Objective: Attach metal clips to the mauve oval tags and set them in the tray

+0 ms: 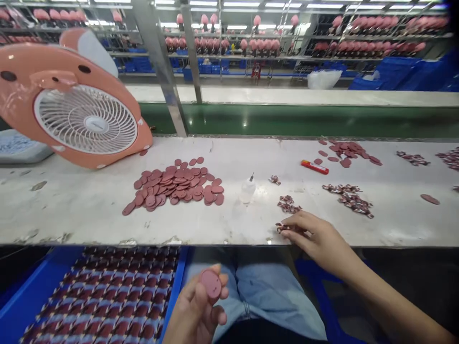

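Note:
Held up over my lap, my left hand [201, 303] grips a flat oval maroon disc [211, 284] with small holes in it between thumb and fingers. At the table's front edge, my right hand [311, 234] pinches at a small brown-and-white piece [280, 228]; its fingers partly cover whatever lies under them. Just beyond sits a little cluster of similar brown-and-white pieces [288, 204], with a smaller cluster [275, 179] behind it. A clear bottle with a needle tip [247, 190] stands left of these clusters. Farther left spreads a heap of maroon oval discs [179, 184].
An orange animal-shaped fan [88, 107] stands at the back left. More discs [349, 150], a red-and-yellow utility-type tool [314, 166] and further brown-and-white clusters [355, 203] lie on the right. Below left, a blue crate [181, 272] holds rows of maroon parts. A metal post [161, 71] rises behind the table.

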{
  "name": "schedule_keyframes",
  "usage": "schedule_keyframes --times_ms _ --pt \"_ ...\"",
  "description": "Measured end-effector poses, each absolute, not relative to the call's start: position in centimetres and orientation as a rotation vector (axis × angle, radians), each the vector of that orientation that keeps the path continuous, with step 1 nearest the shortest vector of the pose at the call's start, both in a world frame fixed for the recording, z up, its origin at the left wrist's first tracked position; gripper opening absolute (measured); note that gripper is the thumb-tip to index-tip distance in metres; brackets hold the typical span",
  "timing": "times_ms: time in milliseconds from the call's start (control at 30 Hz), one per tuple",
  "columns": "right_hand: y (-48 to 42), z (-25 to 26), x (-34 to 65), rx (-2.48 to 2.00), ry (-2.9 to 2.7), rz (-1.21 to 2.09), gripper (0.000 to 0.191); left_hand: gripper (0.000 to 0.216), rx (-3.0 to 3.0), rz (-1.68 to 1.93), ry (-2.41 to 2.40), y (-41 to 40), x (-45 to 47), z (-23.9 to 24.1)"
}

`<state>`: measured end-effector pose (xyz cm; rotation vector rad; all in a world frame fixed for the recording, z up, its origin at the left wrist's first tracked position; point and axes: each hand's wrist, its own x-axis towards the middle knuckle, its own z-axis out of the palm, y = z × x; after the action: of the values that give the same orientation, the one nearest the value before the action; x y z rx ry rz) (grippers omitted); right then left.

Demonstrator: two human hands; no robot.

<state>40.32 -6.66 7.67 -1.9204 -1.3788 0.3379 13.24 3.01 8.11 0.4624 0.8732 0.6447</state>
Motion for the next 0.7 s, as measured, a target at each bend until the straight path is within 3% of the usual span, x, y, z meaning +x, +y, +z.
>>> schedule_keyframes --times_ms 100,300,433,700 --pt "-6.6 10.1 37.6 -1.801 -1.301 0.560 0.035 0.039 0.425 0.566 0.901 2.6 13.6 8.7" --pt "-5.7 13.3 32.7 -1.548 -1.270 1.039 0.012 0.037 0.431 0.434 0.742 2.2 13.3 8.2" --pt "-4.9 13.2 31.9 -1.410 -1.426 0.936 0.024 0.029 0.453 0.434 0.621 2.2 13.1 8.2" --pt "-4.0 13.4 31.7 -1.384 -1.563 0.892 0.029 0.027 0.414 0.412 0.525 2.3 12.8 8.0"
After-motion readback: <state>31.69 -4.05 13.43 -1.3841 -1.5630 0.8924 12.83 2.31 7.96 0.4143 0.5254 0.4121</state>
